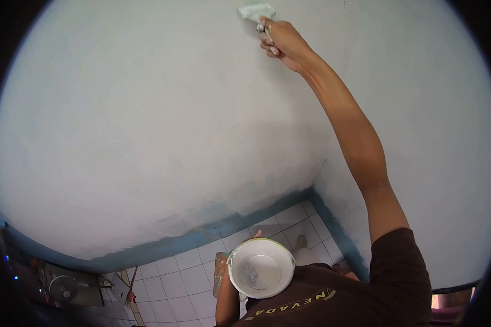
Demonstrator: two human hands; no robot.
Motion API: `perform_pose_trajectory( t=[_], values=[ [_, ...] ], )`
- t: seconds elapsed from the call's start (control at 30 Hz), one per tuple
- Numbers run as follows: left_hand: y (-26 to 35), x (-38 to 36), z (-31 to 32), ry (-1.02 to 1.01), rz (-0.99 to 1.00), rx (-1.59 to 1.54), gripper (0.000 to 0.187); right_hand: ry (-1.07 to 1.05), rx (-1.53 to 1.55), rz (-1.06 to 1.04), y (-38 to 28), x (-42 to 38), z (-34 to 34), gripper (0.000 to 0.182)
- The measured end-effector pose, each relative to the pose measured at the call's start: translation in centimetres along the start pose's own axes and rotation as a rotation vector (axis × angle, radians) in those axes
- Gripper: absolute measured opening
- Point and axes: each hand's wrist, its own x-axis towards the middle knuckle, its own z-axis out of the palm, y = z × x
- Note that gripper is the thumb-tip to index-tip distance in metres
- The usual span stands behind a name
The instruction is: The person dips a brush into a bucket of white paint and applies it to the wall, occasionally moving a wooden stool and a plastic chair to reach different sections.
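Note:
High on the pale wall (163, 92), my right hand (286, 42) grips a paintbrush (256, 11) by its handle, arm stretched out. White paint coats the wide brush head, which appears to be against the wall. Close to my chest, my left hand (257, 234) holds a round white bucket (287, 278). Only its fingertips show past the rim; the bucket hides the rest. Whitish paint (262, 270) lies inside, with a greyer patch on the left.
A darker blue band (163, 245) runs along the wall's base to the corner. White tiles (191, 278) cover the floor. At lower left stand a fan-like round object (63, 289) and a broom-like bundle (131, 289). A brown board (220, 272) sits beside the bucket.

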Motion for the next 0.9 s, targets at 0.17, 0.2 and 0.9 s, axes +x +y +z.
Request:
perform_pose_trajectory(
  t=[0.17,0.2,0.9],
  values=[
    [-0.7,0.9,-0.8,-0.007,0.066,-0.058,0.052,0.15,-0.209,0.059,11.8,-1.0,-0.4,0.044],
    [-0.9,0.9,-1.0,-0.061,0.087,-0.104,0.051,0.184,-0.296,0.089,16.7,-2.4,-0.9,0.048],
    [-0.9,0.2,0.7,0.077,0.167,-0.081,0.046,0.216,-0.138,-0.001,3.2,-1.8,-3.0,0.04]
  ],
)
